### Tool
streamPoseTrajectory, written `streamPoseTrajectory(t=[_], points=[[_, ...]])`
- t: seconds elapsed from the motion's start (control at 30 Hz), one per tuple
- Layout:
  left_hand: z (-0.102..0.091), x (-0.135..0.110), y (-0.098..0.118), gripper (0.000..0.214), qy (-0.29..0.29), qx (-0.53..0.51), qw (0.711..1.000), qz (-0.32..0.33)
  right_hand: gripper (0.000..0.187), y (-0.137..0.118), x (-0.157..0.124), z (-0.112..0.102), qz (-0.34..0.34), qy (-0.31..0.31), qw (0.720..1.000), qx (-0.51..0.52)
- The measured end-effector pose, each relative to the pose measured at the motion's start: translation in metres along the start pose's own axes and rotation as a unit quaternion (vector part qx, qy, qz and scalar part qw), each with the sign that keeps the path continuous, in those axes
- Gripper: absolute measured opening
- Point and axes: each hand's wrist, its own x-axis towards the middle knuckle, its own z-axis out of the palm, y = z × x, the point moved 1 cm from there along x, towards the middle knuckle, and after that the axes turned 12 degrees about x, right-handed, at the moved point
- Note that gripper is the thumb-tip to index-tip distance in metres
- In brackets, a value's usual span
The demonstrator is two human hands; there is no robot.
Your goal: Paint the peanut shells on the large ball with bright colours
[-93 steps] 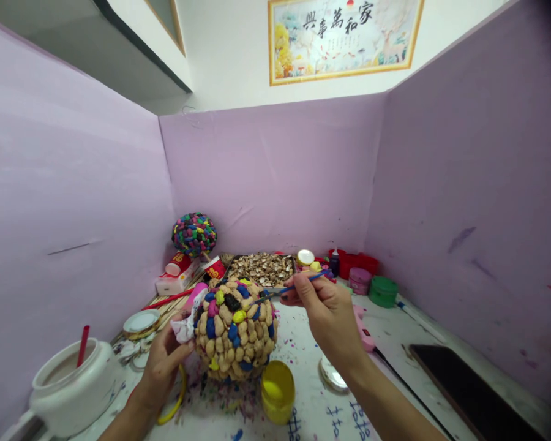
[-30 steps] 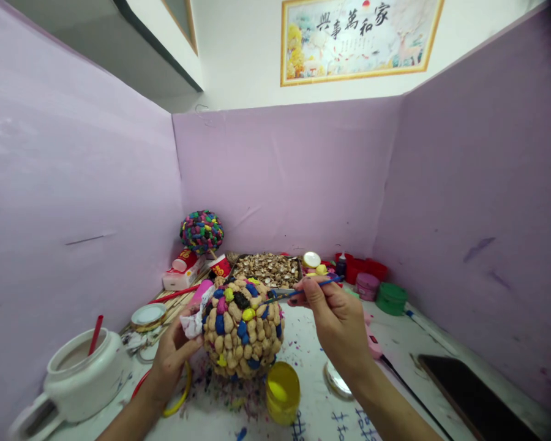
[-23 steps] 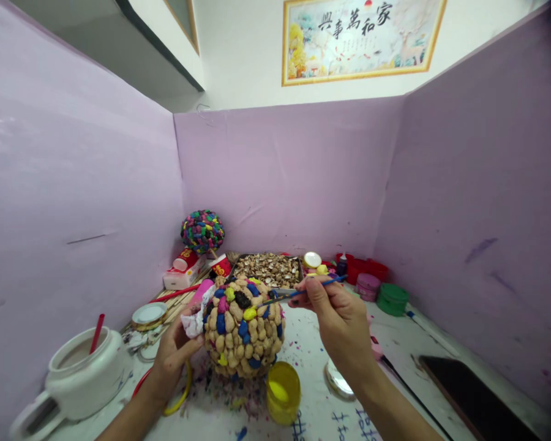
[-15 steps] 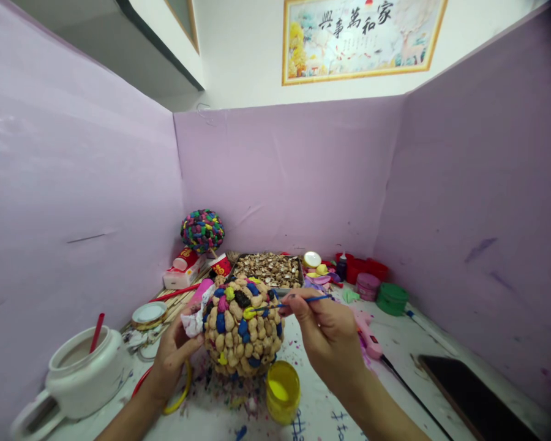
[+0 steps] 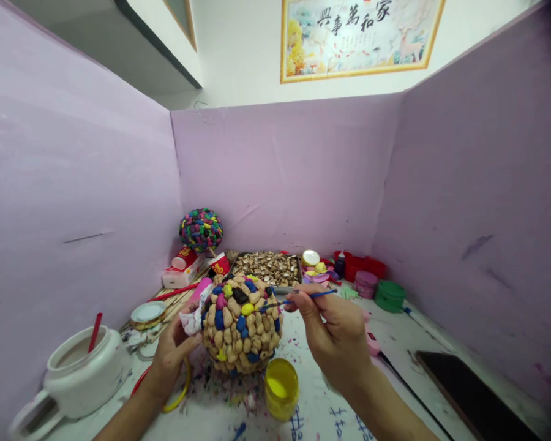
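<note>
A ball covered in peanuts (image 5: 241,327) stands at the middle of the table, some shells painted blue, yellow, black and magenta, the others bare. My left hand (image 5: 174,346) grips the ball's left side with a crumpled white tissue (image 5: 193,320) between. In my right hand (image 5: 333,327) a thin blue paintbrush (image 5: 319,295) is pinched, its tip close to a yellow-painted peanut (image 5: 248,309); whether it touches I cannot tell. Just right of the ball's foot sits an open jar of yellow paint (image 5: 281,389).
A white pot (image 5: 85,373) holding a red stick stands at left. Behind the ball lies a tray of shells (image 5: 269,266), with a finished multicoloured ball (image 5: 201,229) at back left. On the right are a green tub (image 5: 390,296), a pink glue gun (image 5: 371,343) and a dark phone (image 5: 472,392).
The brush has lifted slightly and moved right, its tip sliding off the yellow peanut, which now shows fuller yellow. The left hand stays on the ball.
</note>
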Motion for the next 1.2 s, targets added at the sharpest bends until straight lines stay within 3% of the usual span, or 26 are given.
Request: streamPoseTrajectory(t=[0.63, 0.8, 0.9, 0.97, 1.03, 1.1, 1.2], points=[[-0.004, 0.003, -0.01, 0.061, 0.0, -0.008, 1.0, -0.01, 0.019, 0.007, -0.002, 0.003, 0.031, -0.001, 0.998, 0.048], [0.003, 0.006, -0.003, 0.059, 0.027, -0.077, 0.994, -0.074, 0.019, 0.005, 0.005, -0.01, 0.091, 0.051, 0.989, 0.104], [0.003, 0.009, -0.001, 0.059, 0.067, -0.097, 0.988, -0.099, 0.023, 0.001, 0.013, -0.025, 0.135, 0.071, 0.986, 0.073], [0.002, 0.011, -0.004, 0.055, 0.077, -0.111, 0.984, -0.114, 0.028, -0.001, 0.018, -0.033, 0.179, 0.02, 0.983, 0.047], [0.0, 0.013, -0.007, 0.052, 0.088, -0.12, 0.982, -0.119, 0.035, -0.002, 0.02, -0.038, 0.237, -0.068, 0.969, 0.014], [0.0, 0.013, -0.009, 0.049, 0.091, -0.125, 0.981, -0.121, 0.039, -0.001, 0.02, -0.037, 0.282, -0.179, 0.942, -0.02], [0.0, 0.013, -0.009, 0.048, 0.096, -0.127, 0.98, -0.119, 0.036, 0.003, 0.014, -0.028, 0.316, -0.348, 0.882, -0.049]])
